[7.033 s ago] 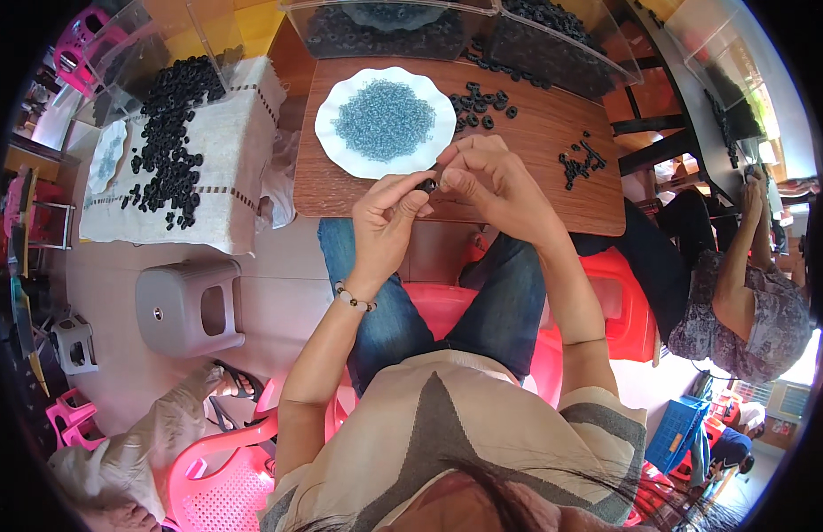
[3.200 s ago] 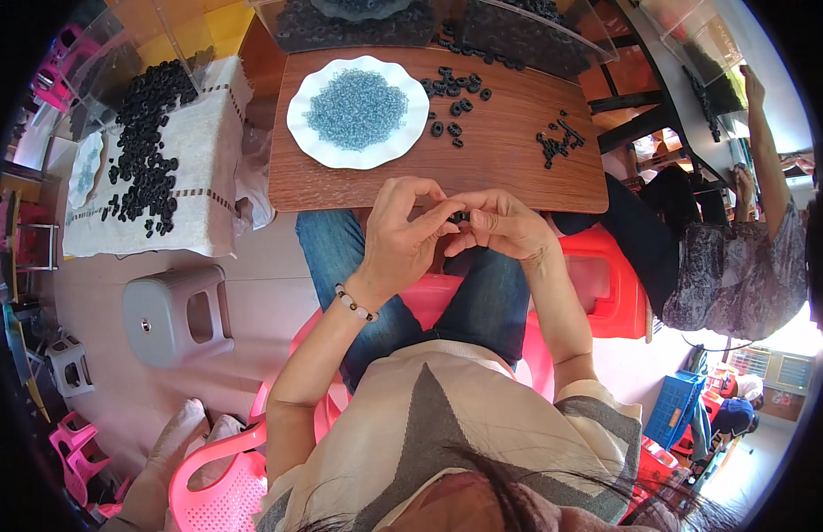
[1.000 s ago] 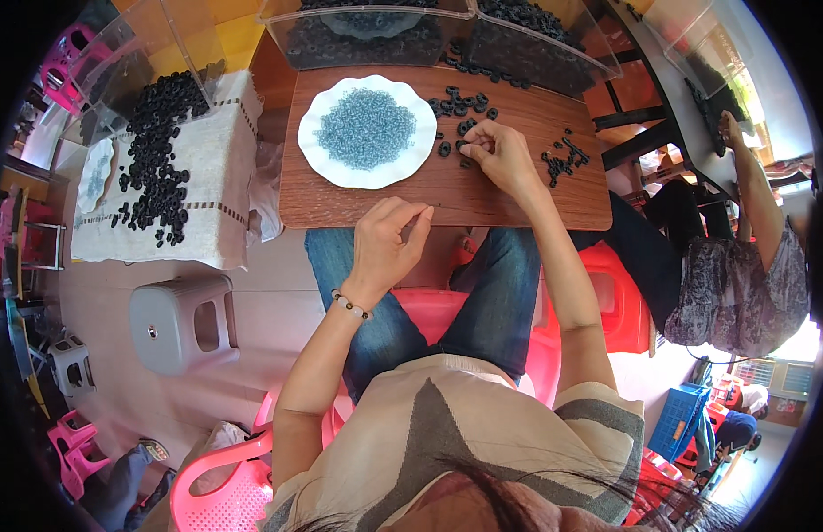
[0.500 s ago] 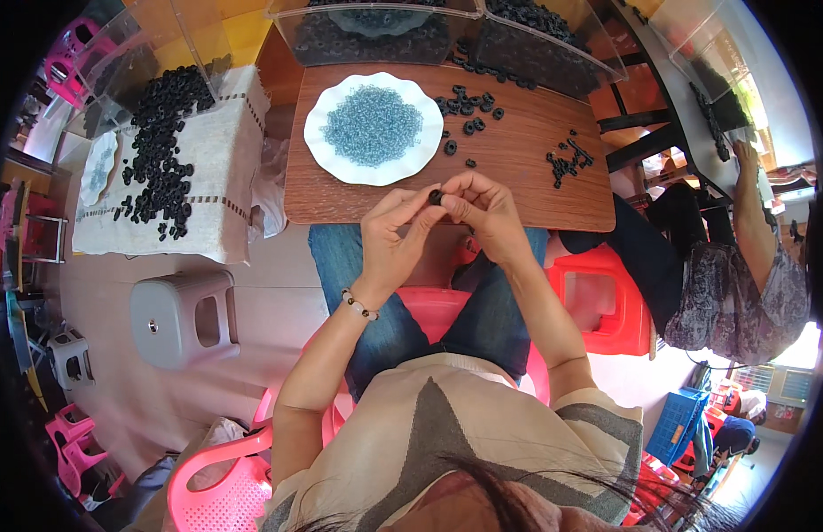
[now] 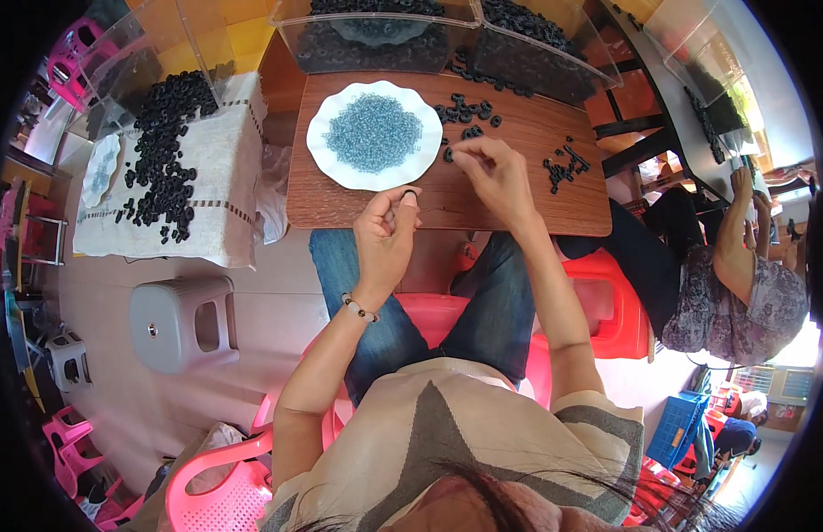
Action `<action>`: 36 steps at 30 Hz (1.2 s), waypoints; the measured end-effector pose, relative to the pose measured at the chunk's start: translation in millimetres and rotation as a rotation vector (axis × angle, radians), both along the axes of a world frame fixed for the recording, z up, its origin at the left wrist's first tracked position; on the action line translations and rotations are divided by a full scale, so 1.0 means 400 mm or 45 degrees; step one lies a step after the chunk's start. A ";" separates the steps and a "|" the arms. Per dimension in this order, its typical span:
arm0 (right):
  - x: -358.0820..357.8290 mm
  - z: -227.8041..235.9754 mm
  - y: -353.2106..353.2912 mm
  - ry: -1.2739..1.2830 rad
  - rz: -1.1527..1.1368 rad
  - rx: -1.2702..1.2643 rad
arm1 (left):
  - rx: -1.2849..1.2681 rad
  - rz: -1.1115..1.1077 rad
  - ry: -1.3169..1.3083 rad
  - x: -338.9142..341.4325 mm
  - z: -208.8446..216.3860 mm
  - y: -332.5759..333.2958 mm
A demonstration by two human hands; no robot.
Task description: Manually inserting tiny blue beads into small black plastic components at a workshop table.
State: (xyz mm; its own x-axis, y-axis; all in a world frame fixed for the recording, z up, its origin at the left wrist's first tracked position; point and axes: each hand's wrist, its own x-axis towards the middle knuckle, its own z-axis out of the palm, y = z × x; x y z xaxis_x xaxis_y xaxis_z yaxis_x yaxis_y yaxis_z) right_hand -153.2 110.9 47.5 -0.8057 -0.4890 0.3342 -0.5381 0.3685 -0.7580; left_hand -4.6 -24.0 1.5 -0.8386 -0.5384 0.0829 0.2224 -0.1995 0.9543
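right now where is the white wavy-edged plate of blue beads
In the head view, the white wavy-edged plate sits on the left side of the brown wooden tabletop, just beyond the left hand and left of the black rings.

With twelve o'clock straight ahead, the left forearm (image 5: 327, 359) points toward one o'clock and the right forearm (image 5: 558, 306) toward eleven. Both elbows are bent and both wrists are nearly straight. The left hand (image 5: 385, 230) is closed in a pinch, its thumb (image 5: 405, 215) uppermost and pointing to twelve, the other fingers curled in. The right hand (image 5: 500, 182) lies at two o'clock from the left, apart from it, knuckles raised, fingers bent toward ten; whether its thumb and forefinger meet is unclear.
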 end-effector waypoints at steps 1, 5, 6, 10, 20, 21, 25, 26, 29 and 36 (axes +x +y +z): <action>-0.013 0.004 -0.025 0.075 0.087 0.027 | -0.001 -0.001 0.001 0.000 0.002 0.004; -0.046 0.009 -0.127 0.251 0.280 0.190 | -0.027 0.134 0.082 0.000 0.014 0.006; -0.042 0.013 -0.149 0.351 0.333 0.300 | -0.038 0.146 0.089 0.001 0.015 0.002; -0.038 0.022 -0.203 0.325 0.351 0.542 | 0.067 0.103 0.097 0.000 0.013 -0.013; -0.069 0.017 -0.201 0.086 0.420 0.290 | 0.110 0.097 0.062 -0.007 0.023 -0.013; -0.069 0.020 -0.201 0.085 0.424 0.288 | 0.125 0.092 0.077 -0.007 0.023 -0.015; -0.067 0.037 -0.206 -0.029 0.410 0.161 | 0.071 0.092 0.058 -0.002 0.019 -0.029; -0.066 0.039 -0.205 -0.172 0.372 0.127 | -0.008 0.108 0.061 -0.001 0.015 -0.034; -0.080 0.015 -0.210 -0.516 0.457 -0.061 | -0.067 0.129 0.062 -0.002 0.005 -0.042; -0.058 0.063 -0.163 -0.827 0.608 -0.120 | -0.066 0.123 0.127 0.000 0.004 -0.048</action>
State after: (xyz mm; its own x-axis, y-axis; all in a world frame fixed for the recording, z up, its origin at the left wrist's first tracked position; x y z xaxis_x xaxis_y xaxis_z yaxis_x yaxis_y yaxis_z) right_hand -176.5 45.8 72.9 -0.5643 -0.8224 -0.0714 -0.0633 0.1294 -0.9896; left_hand -4.6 -43.3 3.0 -0.7695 -0.6089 0.1928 0.3322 -0.1237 0.9350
